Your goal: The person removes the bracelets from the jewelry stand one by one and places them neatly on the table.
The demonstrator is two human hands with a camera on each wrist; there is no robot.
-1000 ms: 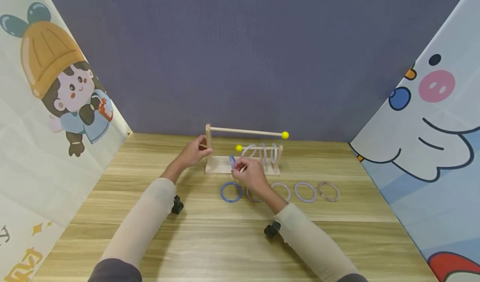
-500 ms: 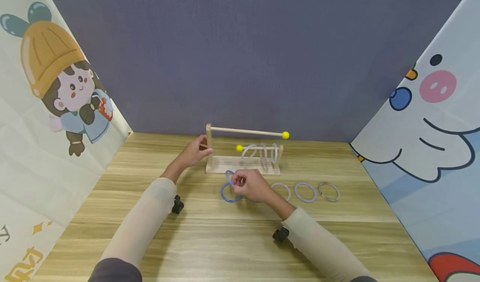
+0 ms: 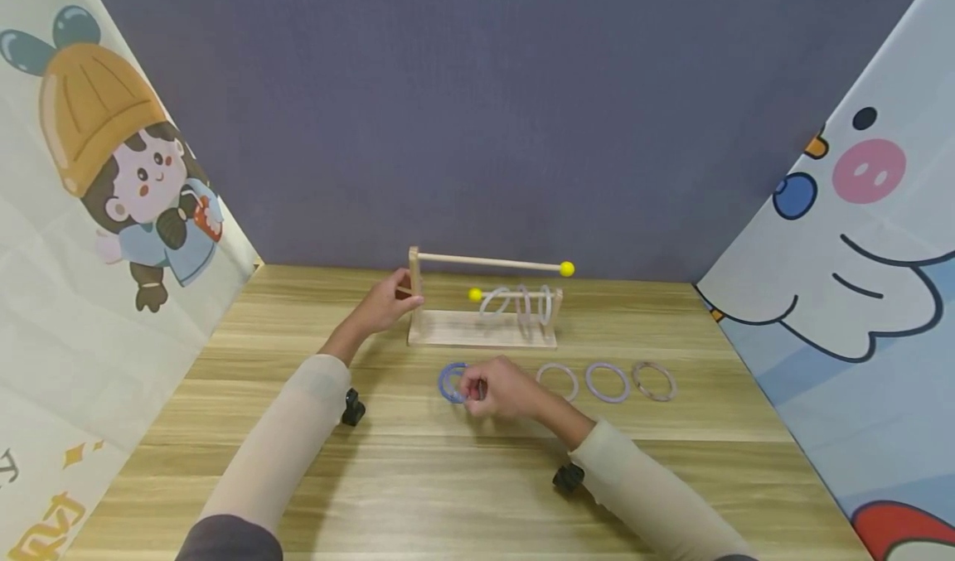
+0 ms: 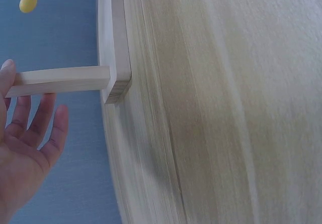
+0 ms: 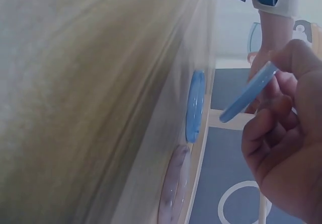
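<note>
A wooden two-bar rack (image 3: 440,329) stands near the back of the table. My left hand (image 3: 382,304) holds its left post (image 4: 65,80), thumb on one side and fingers on the other in the left wrist view. Several pale bangles (image 3: 525,306) hang on the lower bar. Between thumb and fingers, my right hand (image 3: 503,387) pinches a light blue bangle (image 5: 249,93). It is tilted and apart from the tabletop. Below it lies a darker blue bangle (image 5: 195,105), with a mottled bangle (image 5: 173,183) beside that, mostly hidden by my right hand in the head view.
Right of my right hand lie a pale bangle (image 3: 557,381), a lilac bangle (image 3: 608,383) and a brownish mottled bangle (image 3: 654,381), all in a row. The rack's upper bar (image 3: 488,260) ends in a yellow ball. A grey panel (image 3: 477,130) closes off the back.
My right hand has brought the light blue bangle from the rack's base toward me, down over the darker blue one. My left hand has stayed on the post.
</note>
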